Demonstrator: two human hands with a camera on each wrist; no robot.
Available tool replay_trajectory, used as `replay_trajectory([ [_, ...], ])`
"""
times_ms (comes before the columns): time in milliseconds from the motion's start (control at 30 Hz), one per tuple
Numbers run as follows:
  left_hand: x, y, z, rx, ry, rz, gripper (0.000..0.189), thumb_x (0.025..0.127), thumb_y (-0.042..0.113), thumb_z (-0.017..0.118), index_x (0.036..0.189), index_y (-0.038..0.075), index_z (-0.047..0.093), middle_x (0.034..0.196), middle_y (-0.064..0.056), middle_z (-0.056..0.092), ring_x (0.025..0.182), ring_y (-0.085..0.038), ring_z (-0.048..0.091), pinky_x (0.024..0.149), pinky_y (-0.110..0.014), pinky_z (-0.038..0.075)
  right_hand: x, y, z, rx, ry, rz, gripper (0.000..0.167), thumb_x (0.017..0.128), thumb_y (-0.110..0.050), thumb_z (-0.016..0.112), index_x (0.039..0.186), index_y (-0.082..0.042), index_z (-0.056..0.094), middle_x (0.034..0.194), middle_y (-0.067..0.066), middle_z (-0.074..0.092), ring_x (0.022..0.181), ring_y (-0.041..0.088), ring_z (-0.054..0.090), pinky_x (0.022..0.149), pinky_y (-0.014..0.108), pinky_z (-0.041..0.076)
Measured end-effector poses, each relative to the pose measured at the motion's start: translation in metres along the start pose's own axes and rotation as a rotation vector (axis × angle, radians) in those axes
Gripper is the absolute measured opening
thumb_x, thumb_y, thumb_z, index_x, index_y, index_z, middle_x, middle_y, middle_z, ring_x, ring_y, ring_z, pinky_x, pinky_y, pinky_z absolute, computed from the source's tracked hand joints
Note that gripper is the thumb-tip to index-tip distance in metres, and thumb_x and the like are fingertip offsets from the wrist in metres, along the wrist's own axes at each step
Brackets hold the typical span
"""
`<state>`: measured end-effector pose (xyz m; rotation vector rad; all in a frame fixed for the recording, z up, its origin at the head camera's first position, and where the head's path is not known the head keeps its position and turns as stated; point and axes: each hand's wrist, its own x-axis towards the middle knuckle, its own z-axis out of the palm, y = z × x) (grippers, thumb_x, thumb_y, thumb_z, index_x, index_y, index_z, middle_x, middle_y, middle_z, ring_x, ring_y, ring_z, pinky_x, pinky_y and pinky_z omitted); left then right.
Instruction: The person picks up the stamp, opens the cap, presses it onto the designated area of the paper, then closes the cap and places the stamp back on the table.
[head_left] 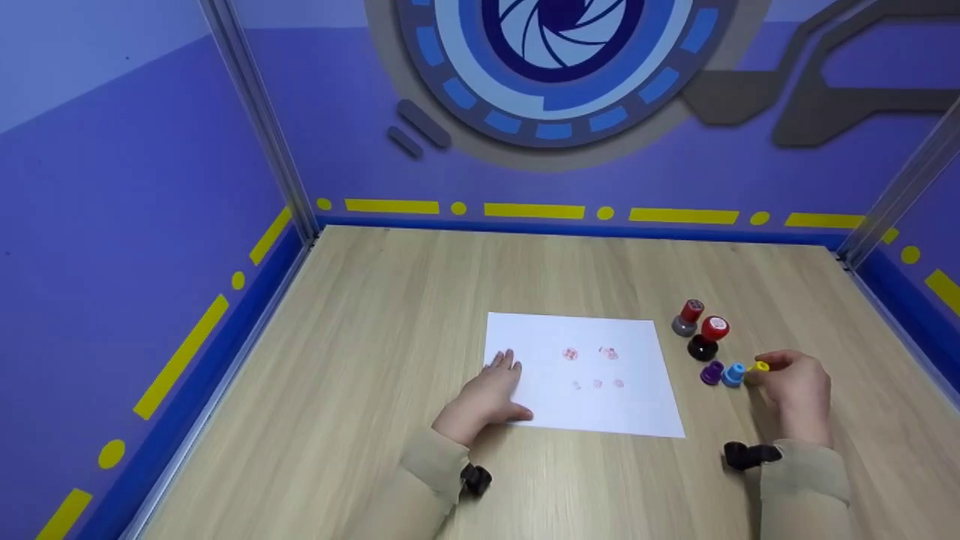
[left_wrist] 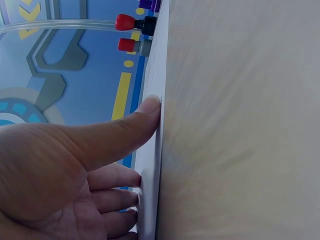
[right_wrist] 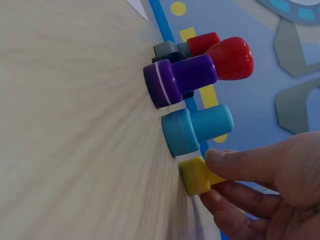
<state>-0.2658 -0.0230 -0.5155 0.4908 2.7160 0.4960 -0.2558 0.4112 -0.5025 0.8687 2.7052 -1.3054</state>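
A white sheet of paper [head_left: 600,416] lies on the table with faint red stamp marks [head_left: 570,353] in two rows. On its left edge rests my left hand [head_left: 489,394], fingers spread and the thumb [left_wrist: 149,105] on the near edge. To the right of the sheet, my right hand [head_left: 801,386] pinches the handle of a yellow stamp [right_wrist: 195,176] between thumb and fingers. The stamp stands upright on the table or very near it; I cannot tell which. Beside it are a light-blue stamp [right_wrist: 181,132] and a purple stamp [right_wrist: 161,82], both upright.
Behind the small stamps stand a red-and-black stamp [head_left: 703,347] and a red-and-grey stamp [head_left: 685,325]. The wooden table [head_left: 390,300] meets blue-purple wall panels [head_left: 322,135] at the back and sides. Black wrist mounts [head_left: 475,480] sit on both sleeves.
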Motion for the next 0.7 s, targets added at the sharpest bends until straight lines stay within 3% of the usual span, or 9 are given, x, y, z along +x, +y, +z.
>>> replay_trajectory([
  [200,0.000,0.000,0.001,-0.006,0.003,-0.010,0.089,0.090,0.039,0.080,0.157,0.001,0.037,0.171,-0.017,0.021,0.161,-0.029,0.018,0.131,-0.043,0.024,0.001,0.003,0.001,-0.016,-0.029,-0.026,0.052,0.096,-0.003,0.067,0.145,0.003,0.050,0.147,0.031,0.047,0.123,0.044,0.046,0.102,0.049,0.049],
  [333,0.000,0.001,0.002,0.004,0.003,-0.002,0.089,0.090,0.039,0.079,0.157,0.001,0.037,0.171,-0.017,0.021,0.160,-0.030,0.018,0.131,-0.042,0.024,0.001,0.002,-0.002,-0.061,-0.043,-0.036,0.067,0.094,-0.001,0.069,0.153,0.005,0.039,0.150,0.035,0.042,0.126,0.048,0.047,0.109,0.057,0.048],
  [500,0.000,0.001,0.003,-0.001,0.009,-0.002,0.087,0.091,0.039,0.079,0.157,0.000,0.038,0.170,-0.018,0.023,0.160,-0.030,0.020,0.131,-0.042,0.024,-0.010,-0.010,-0.017,-0.146,-0.041,-0.036,0.083,0.092,-0.002,0.069,0.160,0.004,0.022,0.157,0.040,0.028,0.137,0.058,0.036,0.114,0.068,0.038],
  [700,0.004,0.002,-0.002,-0.092,0.086,-0.014,0.085,0.098,0.047,0.067,0.160,0.001,0.031,0.171,-0.020,0.017,0.161,-0.034,0.014,0.132,-0.049,0.020,-0.029,-0.043,-0.026,-0.196,0.032,-0.133,0.101,0.100,-0.041,0.064,0.163,-0.001,-0.003,0.165,0.039,-0.009,0.148,0.065,0.001,0.115,0.081,0.023],
])
